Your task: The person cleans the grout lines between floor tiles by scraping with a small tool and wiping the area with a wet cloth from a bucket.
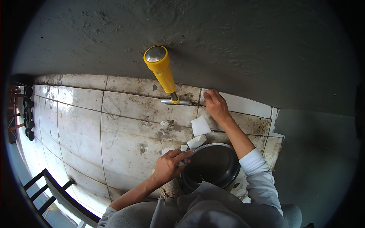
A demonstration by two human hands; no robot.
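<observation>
Plainly, the white tile strip [249,106] lies along the foot of the dark wall [266,49], its long axis running rightward from the bent fingers of the right hand [216,105], the nearer one, at its left end; whether they pinch anything I cannot tell. Closer to the body sit a white square pad [200,125] and a black basin [230,157], the left hand [169,165] curled by its left rim, grip unclear.

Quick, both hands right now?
Left hand: half-curled by the black basin; can't tell if holding anything.
Right hand: curled at the white tile; any grip hidden.
</observation>
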